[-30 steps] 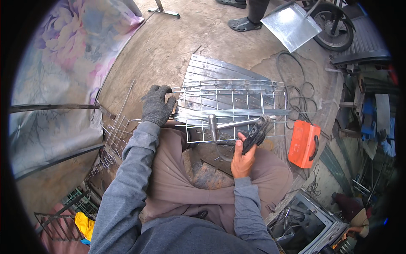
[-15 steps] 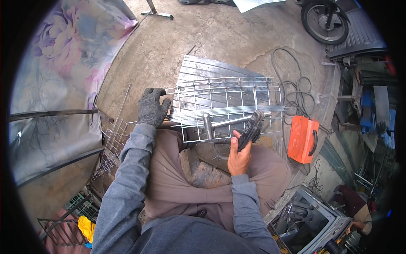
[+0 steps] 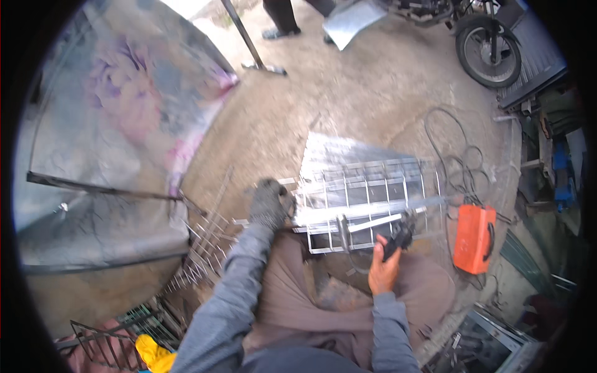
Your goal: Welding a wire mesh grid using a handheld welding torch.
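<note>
A wire mesh panel point(image 3: 367, 180) lies over my lap, with a bundle of thin metal rods point(image 3: 317, 215) along it. My left hand point(image 3: 270, 202), in a dark grey glove, is curled at the panel's left end, around wire ends there. Motion blurs its fingers. My bare right hand point(image 3: 384, 270) is closed round a black tool point(image 3: 398, 241) that looks like a welding electrode holder. A steel hammer point(image 3: 344, 233) rests across the mesh, its head to the left and its handle running behind the black tool. Beneath the mesh is a ribbed metal sheet point(image 3: 339, 149).
An orange welding machine point(image 3: 474, 239) stands at the right, with coiled cable point(image 3: 463, 168) beyond it. More wire mesh point(image 3: 202, 252) lies at left beside a floral sheet point(image 3: 130, 93). A motorcycle wheel point(image 3: 488, 53) and a person's legs point(image 3: 281, 18) are at the far side.
The view has shifted, so the mesh, my hands and the machine sit lower and farther right. A person's legs have come into view at the far side. Both hands keep their places at the mesh.
</note>
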`<state>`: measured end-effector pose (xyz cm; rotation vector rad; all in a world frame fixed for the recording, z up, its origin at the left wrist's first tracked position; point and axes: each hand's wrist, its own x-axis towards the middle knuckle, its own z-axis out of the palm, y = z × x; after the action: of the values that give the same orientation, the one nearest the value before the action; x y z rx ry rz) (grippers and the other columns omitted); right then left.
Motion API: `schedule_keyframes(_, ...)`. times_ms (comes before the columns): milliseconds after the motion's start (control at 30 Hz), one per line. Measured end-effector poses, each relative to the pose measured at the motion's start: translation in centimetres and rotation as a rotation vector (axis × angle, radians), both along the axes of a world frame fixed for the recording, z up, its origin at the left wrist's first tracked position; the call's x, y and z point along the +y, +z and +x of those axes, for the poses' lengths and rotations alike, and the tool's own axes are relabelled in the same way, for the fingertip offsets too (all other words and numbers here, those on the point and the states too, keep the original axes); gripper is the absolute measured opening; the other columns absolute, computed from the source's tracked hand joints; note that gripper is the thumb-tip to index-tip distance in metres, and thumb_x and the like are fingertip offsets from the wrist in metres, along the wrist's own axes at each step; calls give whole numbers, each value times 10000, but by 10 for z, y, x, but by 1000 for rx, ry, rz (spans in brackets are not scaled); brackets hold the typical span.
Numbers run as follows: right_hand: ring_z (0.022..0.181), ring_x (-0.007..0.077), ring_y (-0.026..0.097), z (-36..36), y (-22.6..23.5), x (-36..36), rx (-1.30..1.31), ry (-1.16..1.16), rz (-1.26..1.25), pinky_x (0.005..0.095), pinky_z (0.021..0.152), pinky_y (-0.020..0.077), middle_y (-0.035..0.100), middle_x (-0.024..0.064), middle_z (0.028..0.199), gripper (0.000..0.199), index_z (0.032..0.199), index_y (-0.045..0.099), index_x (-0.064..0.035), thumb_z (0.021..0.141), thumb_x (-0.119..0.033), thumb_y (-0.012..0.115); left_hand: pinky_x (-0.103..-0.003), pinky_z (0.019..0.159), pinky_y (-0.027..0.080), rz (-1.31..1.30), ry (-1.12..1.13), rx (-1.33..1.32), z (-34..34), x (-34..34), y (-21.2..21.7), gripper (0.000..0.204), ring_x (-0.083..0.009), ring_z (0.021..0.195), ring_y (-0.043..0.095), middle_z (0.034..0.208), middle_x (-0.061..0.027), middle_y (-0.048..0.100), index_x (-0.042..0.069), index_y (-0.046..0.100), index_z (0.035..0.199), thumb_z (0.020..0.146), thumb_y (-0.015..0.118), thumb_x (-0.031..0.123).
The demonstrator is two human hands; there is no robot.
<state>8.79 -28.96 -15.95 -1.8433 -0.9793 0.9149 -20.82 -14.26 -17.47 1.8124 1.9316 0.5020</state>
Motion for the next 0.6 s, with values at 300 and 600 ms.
schedule_keyframes(300,1036,309,678,0,-2,-6,-13,16,65,405,898,516,698,147,1158,389,1229,569,-5,997,-310,639,-451,1011,461,-80,37,89,4,-5,13,349,-349,1143,579,1173,-170,602,71,709,1006,808,790,347)
schedule_keyframes(600,1020,339,668,2,-10,-5,-37,-13,124,446,895,504,699,148,1125,378,1209,594,-16,991,-322,645,-442,1011,479,-48,44,95,9,-10,19,460,-353,1180,578,1216,-164,599,94,672,1197,819,771,337)
